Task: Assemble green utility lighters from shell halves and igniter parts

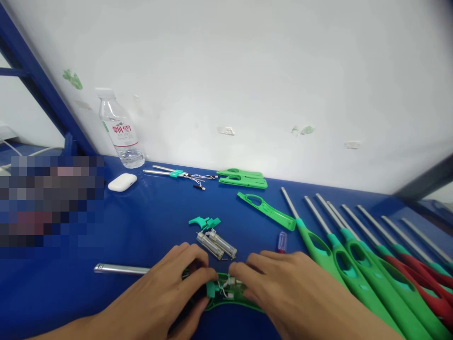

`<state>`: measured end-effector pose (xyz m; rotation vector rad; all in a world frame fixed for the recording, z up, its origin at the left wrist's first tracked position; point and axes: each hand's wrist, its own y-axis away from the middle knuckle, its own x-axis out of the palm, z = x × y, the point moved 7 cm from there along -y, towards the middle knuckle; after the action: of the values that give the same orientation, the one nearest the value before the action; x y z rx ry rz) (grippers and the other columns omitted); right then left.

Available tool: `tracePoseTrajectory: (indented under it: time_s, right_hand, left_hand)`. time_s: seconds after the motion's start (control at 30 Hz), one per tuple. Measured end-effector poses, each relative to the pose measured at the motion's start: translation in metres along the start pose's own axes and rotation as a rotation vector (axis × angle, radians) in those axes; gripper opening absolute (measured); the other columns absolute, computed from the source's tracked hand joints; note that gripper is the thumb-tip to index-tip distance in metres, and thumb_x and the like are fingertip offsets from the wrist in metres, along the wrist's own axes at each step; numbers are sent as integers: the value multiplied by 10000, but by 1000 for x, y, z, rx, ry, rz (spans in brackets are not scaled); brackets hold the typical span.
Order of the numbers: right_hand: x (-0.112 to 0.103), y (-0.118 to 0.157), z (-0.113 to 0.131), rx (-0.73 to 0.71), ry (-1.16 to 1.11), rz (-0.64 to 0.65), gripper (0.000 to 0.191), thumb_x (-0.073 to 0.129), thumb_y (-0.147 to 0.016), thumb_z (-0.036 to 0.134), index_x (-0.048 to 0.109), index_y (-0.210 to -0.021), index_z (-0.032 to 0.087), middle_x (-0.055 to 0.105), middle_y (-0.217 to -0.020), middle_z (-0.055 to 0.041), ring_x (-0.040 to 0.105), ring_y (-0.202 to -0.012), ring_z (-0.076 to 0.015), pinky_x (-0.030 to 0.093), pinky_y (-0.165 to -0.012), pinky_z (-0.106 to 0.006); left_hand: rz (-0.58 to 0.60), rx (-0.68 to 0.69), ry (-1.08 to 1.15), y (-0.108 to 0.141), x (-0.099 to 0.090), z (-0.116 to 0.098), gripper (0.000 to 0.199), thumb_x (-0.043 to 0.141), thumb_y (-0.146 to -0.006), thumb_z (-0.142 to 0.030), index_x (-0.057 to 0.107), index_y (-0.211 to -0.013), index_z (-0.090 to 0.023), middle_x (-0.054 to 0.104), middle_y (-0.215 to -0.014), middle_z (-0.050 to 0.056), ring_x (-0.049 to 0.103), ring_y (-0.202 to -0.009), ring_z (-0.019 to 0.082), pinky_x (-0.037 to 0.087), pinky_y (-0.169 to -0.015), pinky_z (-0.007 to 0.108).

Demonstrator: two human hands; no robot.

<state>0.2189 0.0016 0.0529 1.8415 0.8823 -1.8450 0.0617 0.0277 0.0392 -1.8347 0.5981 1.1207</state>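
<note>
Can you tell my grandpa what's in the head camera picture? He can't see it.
A person's left hand grips an open green casing with wires inside, and the right hand touches it. Green and red long-nosed lighters lie to the right on the blue table.

An opened green lighter shell (235, 302) is lying lengthwise from left to right on the blue worktop (148, 222), its hollow inside facing up and its near edge curving gently, while much of both ends is staying out of sight. Inside it, a small teal piece (211, 289) is standing toward the left, and thin white wires (222, 285) are bending loosely beside it among small pale parts. A shiny metal tube (120, 269) is pointing out leftward, lying nearly level, with its join to the shell being hidden.
</note>
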Motion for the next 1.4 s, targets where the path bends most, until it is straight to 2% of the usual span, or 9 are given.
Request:
tracePoseTrajectory:
  time_s: [0.13, 0.3, 0.4, 0.63, 0.83, 1.2, 1.4]
  right_hand:
    - [-6, -1, 2, -8, 0, -67, 378, 704, -854, -16, 684, -1096, 273, 790, -937, 46, 807, -740, -218, 383, -500, -382]
    - [-6, -1, 0, -19, 3, -73, 325, 703, -907, 19, 676, -1072, 298, 771, -900, 52, 792, -693, -211, 379, -498, -374]
    - [-7, -1, -1, -18, 14, -93, 317, 700, -926, 30, 674, -1095, 297, 776, -910, 49, 793, -695, -212, 389, -502, -375]
    - [-7, -2, -1, -27, 3, -95, 316, 719, -914, 37, 691, -1086, 300, 774, -908, 52, 790, -699, -207, 369, -489, -369]
    - [-7, -3, -2, -23, -3, -92, 321, 704, -903, 19, 691, -1051, 303, 771, -901, 54, 790, -703, -204, 362, -489, -370]
    - [-4, -5, -1, -16, -7, -88, 324, 727, -893, 13, 685, -1028, 305, 773, -898, 55, 794, -706, -210, 352, -491, -374]
    - [-6, -3, -2, -19, 1, -110, 303, 716, -903, 27, 683, -1007, 310, 765, -881, 51, 788, -687, -210, 354, -480, -373]
  left_hand:
    - [-6, -1, 24, 0, -1, -1, 333, 513, -988, -88, 689, -1202, -272, 768, -1115, 26, 802, -1022, 187, 678, -908, 277]
    - [27, -23, 72, -2, -1, 3, 328, 502, -997, -91, 688, -1199, -269, 743, -1125, 32, 796, -995, 157, 673, -874, 226]
    - [4, -15, 66, -1, -3, 4, 327, 506, -1003, -95, 685, -1207, -277, 747, -1128, 24, 796, -1036, 160, 675, -915, 238]
    - [-17, -41, 39, 1, -3, 6, 359, 551, -992, -111, 683, -1265, -303, 772, -1138, -13, 808, -1053, 136, 671, -916, 195]
    - [-45, -45, -34, 5, -4, 9, 415, 587, -1005, -199, 645, -1402, -307, 799, -1255, 5, 820, -1122, 176, 684, -986, 265]
    - [-84, -43, -40, 5, -6, 7, 418, 561, -1017, -187, 651, -1400, -329, 812, -1217, -21, 812, -1103, 149, 660, -952, 193]
    - [-95, 1, -107, 9, -6, 3, 437, 577, -1030, -191, 630, -1453, -289, 821, -1241, 16, 804, -1113, 201, 631, -1076, 301]
